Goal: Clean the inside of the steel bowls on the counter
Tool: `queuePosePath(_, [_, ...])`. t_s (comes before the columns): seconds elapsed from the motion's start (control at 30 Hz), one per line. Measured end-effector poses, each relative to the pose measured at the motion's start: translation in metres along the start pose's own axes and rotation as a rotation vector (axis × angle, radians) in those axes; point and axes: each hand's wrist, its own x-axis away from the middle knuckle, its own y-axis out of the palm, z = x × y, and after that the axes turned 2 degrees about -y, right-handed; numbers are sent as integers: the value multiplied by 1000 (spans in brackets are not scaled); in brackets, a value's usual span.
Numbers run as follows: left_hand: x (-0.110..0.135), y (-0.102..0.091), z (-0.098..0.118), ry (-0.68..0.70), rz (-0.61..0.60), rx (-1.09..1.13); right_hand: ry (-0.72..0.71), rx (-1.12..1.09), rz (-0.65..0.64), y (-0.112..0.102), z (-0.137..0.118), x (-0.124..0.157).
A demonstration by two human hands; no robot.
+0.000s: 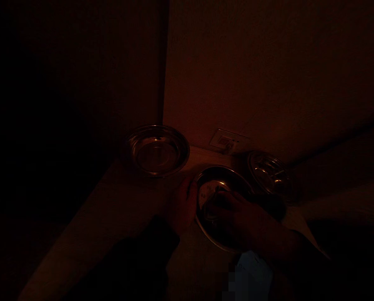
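Dim corner counter (111, 209) — left hand (181, 205) tight on steel bowl (220, 174) rim, right hand (235, 214) inside — grip unclear

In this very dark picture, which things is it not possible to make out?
- Head view: what the right hand touches inside the middle steel bowl; the hand itself and the darkness cover it.
- Head view: whether the left hand grips that bowl's rim or only touches it; too dark.
- Head view: the pale patch at the bottom edge; blurred and cut off.
- Head view: everything at far left; black shadow.
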Motion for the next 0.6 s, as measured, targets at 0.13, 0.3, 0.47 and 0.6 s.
queuePosePath(0.13, [0, 0, -1, 6, 0, -34, 19, 13, 10, -3, -4, -6])
queuePosePath(0.3, [1, -1, 1, -7, 38, -17, 17, -17, -89, -11, -8, -7])
queuePosePath(0.47, [0, 1, 4, -38, 22, -11, 11, -10, -106, -18, -9, -12])
queuePosePath(0.6, [1, 1, 5, -32, 27, -29, 8, -20, -96, -19, -9, -15])
